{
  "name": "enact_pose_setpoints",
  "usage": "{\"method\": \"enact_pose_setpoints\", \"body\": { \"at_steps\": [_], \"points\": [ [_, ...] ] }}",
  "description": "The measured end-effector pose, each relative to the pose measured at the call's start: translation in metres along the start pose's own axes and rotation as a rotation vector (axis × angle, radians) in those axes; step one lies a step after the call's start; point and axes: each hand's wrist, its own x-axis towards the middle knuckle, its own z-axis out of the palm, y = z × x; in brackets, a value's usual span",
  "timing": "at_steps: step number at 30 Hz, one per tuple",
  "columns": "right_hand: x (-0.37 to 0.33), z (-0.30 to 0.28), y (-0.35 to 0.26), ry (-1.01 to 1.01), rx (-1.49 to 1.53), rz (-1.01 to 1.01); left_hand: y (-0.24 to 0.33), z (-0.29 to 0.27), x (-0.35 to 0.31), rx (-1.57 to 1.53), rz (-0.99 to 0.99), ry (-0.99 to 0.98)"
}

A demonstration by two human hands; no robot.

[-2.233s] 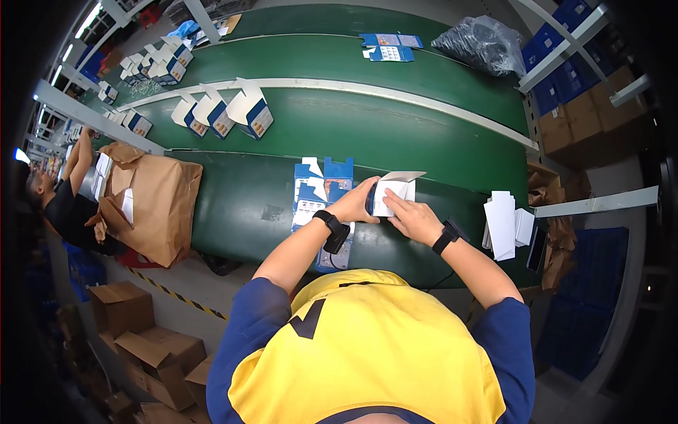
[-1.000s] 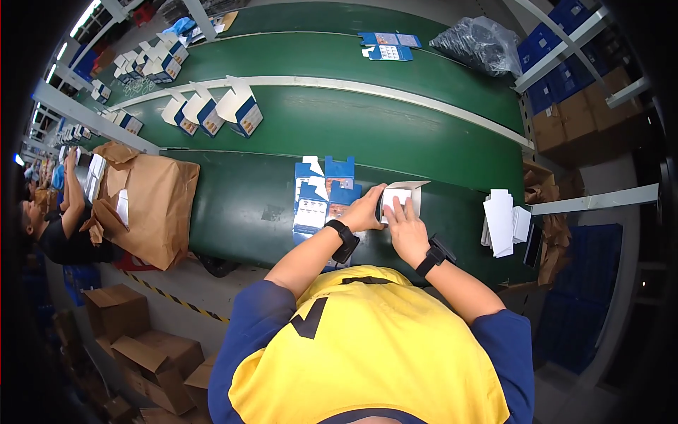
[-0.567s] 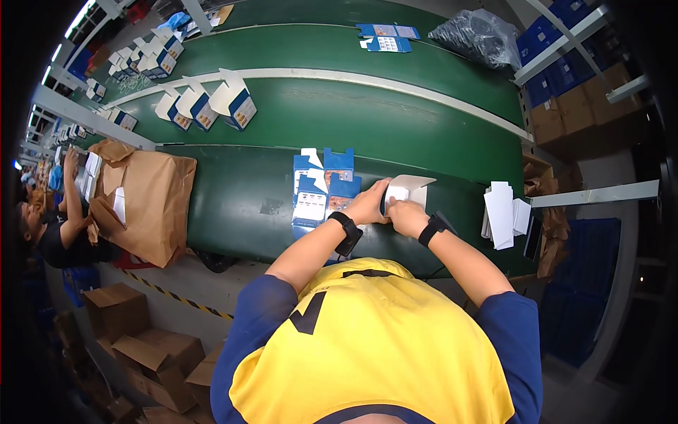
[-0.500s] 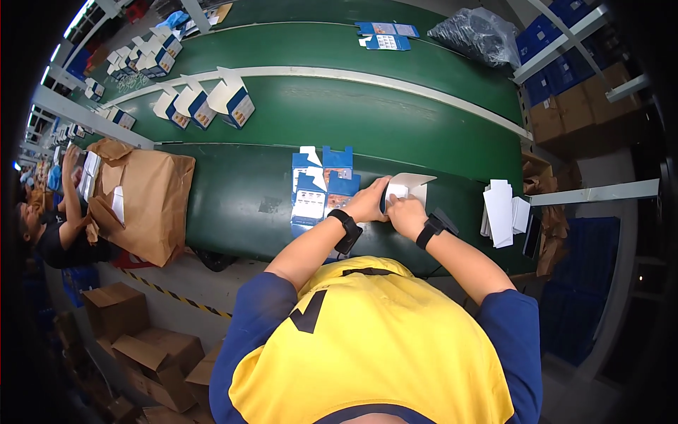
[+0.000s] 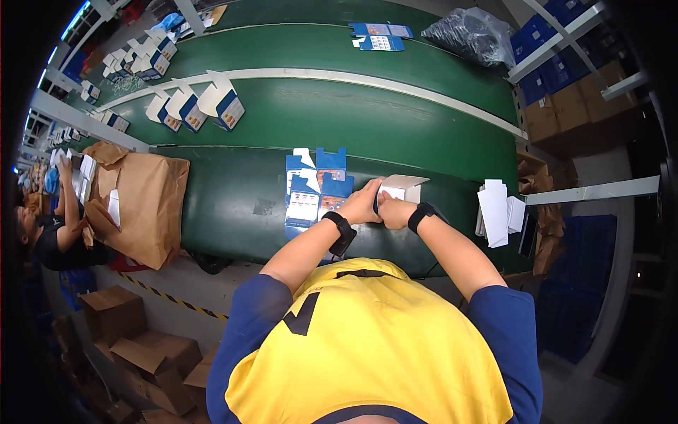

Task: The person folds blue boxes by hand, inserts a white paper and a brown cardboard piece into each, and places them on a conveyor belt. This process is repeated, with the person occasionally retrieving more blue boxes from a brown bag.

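Note:
A small open carton [image 5: 405, 185], white inside with a raised flap, is in front of me near the belt's front edge. My left hand [image 5: 362, 203] is wrapped round its left side. My right hand [image 5: 396, 211] is closed, with its fingers curled at the carton's near side and opening. Its fingertips are partly hidden, so what they grip cannot be made out. To the left of my hands lie flat blue-and-white printed carton blanks [image 5: 304, 205], overlapping one another. A stack of folded white card pieces [image 5: 494, 212] rests to the right.
Three erected cartons [image 5: 224, 106] stand on the green conveyor [image 5: 339, 113] ahead. More cartons [image 5: 152, 60] are at the far left. A large brown paper bag [image 5: 152, 205] stands left, near a co-worker [image 5: 60, 226]. A plastic-wrapped dark bundle [image 5: 472, 37] lies far right. Cardboard boxes [image 5: 155, 360] sit on the floor.
My right hand has shifted slightly left, its fingers curling further at the carton. My left hand still holds the carton. The whole view has shifted a little.

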Motion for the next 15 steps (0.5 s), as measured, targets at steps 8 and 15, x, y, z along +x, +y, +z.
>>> {"method": "enact_pose_setpoints", "body": {
  "at_steps": [8, 15],
  "points": [
    [-0.015, 0.014, -0.029, 0.178, 0.027, 0.193, 0.0, 0.003, -0.003, 0.052, 0.019, 0.072],
    [0.0, 0.009, -0.009, -0.004, 0.226, 0.15, 0.001, 0.004, -0.001, 0.044, -0.004, 0.04]
  ]
}}
